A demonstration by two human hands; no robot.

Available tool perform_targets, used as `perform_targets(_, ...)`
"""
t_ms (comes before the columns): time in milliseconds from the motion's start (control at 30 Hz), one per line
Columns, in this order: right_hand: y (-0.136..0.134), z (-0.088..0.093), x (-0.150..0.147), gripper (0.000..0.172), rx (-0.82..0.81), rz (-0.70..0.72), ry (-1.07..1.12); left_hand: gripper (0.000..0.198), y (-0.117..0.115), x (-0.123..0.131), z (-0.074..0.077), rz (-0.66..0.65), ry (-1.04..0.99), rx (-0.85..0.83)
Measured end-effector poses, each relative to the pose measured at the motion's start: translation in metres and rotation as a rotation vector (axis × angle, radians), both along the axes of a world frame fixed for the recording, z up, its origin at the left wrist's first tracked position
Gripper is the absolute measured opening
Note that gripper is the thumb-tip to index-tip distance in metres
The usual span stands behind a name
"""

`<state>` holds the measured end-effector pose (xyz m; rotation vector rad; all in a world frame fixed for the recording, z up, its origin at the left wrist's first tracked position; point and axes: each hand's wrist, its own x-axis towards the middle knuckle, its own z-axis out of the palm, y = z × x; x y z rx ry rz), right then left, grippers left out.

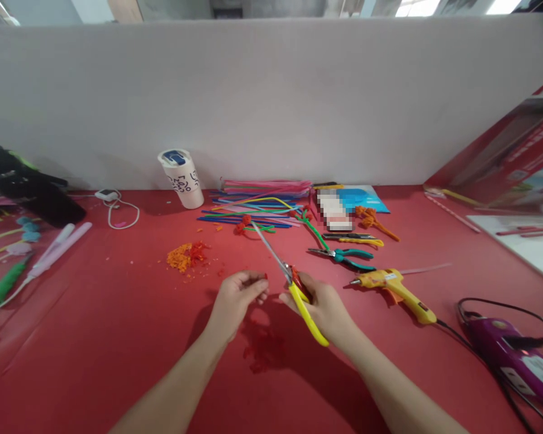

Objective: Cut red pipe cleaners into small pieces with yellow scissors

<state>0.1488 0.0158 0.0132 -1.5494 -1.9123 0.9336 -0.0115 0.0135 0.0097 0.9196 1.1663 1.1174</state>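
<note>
My right hand point(326, 310) is closed around yellow-handled scissors point(294, 289), whose blades point up and to the left over the red table point(95, 337). My left hand point(238, 296) pinches a tiny red piece point(265, 276) between its fingertips, close to the scissors. Red fluff scraps point(262, 349) lie on the table below both hands. Beyond the blade tips rests a small red pipe-cleaner flower with a green stem point(244, 224).
Coloured pipe cleaners point(257, 202) lie at the back by a white paper cup point(181, 178). An orange and red scrap pile point(184, 256) sits to the left. Green pliers point(344, 256), a yellow glue gun point(396, 288) and a purple device point(507, 349) lie right.
</note>
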Motion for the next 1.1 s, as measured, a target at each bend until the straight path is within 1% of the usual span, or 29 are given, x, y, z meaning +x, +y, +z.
perform_targets(67,-0.002,0.002,0.004,0.029,0.054,0.019,-0.206,0.012,0.003,-0.004,0.000,0.081,-0.053,0.010)
perform_targets(133,-0.005,0.002,0.006,0.033,0.095,0.053,-0.345,0.011,0.005,-0.007,0.002,0.127,-0.116,0.013)
perform_targets(233,-0.008,-0.002,0.005,0.034,0.152,0.116,-0.466,0.009,0.006,-0.009,0.004,0.174,-0.179,0.000)
perform_targets(367,-0.010,-0.008,0.002,0.032,0.200,0.180,-0.578,0.005,0.007,-0.011,0.005,0.215,-0.191,0.015)
perform_targets(533,-0.010,-0.010,0.002,0.029,0.199,0.201,-0.634,0.004,0.009,-0.013,0.003,0.220,-0.209,0.059)
perform_targets(700,-0.010,-0.012,0.003,0.027,0.212,0.203,-0.653,0.003,0.009,-0.014,0.004,0.220,-0.221,0.053)
perform_targets(900,-0.010,-0.017,0.005,0.031,0.239,0.212,-0.663,0.006,0.010,-0.013,0.004,0.219,-0.222,0.063)
perform_targets(1100,-0.010,-0.017,0.004,0.030,0.243,0.209,-0.657,0.006,0.009,-0.013,0.001,0.223,-0.242,0.061)
